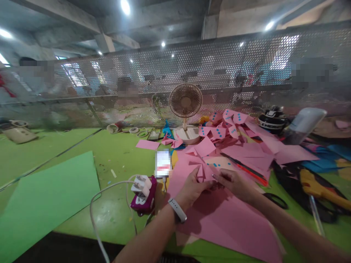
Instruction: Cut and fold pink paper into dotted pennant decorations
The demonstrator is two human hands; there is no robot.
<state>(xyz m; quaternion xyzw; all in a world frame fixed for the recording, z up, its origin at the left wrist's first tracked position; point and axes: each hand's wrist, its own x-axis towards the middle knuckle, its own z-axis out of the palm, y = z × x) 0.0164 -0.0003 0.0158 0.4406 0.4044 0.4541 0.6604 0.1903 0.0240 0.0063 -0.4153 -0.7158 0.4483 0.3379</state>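
Note:
My left hand [194, 188], with a pale band on its wrist, is closed on a piece of folded pink paper [201, 171]. Its thumb points up along the folds. Close against it, the fingers of my right hand [231, 182] are pinched at the paper's near right side. The fingertips of both hands meet, and they hide the lower part of the piece. Under the hands lies a large pink sheet [233, 223]. Just beyond them is a strip with blue marks [219, 164].
A fan [185, 100] stands at the back, beside piled pink paper pieces [219, 129]. To the right are a red-and-black cutter [252, 173] and yellow-handled scissors [318, 186]. Left of my hands are a phone [163, 162], a purple power strip [144, 197] with a cable, and a green sheet [63, 197].

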